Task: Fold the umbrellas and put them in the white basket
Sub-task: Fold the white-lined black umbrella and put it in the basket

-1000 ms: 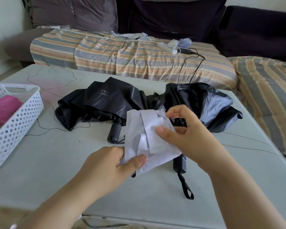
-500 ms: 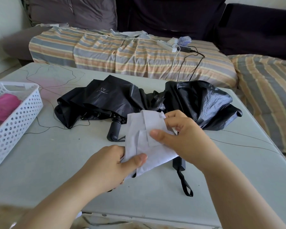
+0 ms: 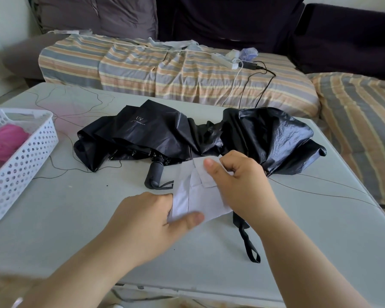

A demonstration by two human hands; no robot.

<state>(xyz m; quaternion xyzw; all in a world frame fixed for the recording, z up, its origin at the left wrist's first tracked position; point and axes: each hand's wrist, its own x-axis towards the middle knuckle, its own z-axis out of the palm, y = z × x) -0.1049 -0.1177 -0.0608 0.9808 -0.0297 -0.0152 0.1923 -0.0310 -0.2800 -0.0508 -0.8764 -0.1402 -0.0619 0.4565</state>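
A pale lilac umbrella [image 3: 198, 196] is bundled between both hands over the table. My left hand [image 3: 149, 221] grips its lower end, thumb across the fabric. My right hand [image 3: 238, 181] pinches its small closing strap [image 3: 206, 175] near the top. Below the bundle hangs its black handle with a wrist loop [image 3: 247, 243]. Behind lie two loose black umbrellas: one marked "UV" [image 3: 138, 134] with its handle [image 3: 155, 174] pointing toward me, and a shinier one [image 3: 273, 136] to the right. The white perforated basket [image 3: 25, 165] sits at the left edge with a pink umbrella [image 3: 2, 143] inside.
The grey table [image 3: 76, 218] carries thin dark threads across it. A sofa with a striped cover [image 3: 165, 72] stands behind, holding a white power strip [image 3: 222, 60] with cables trailing toward the table. The table's front edge is close to me.
My right hand has drawn the strap across the pale umbrella, moving slightly down and toward the bundle. My left hand keeps its grip on the lower end.
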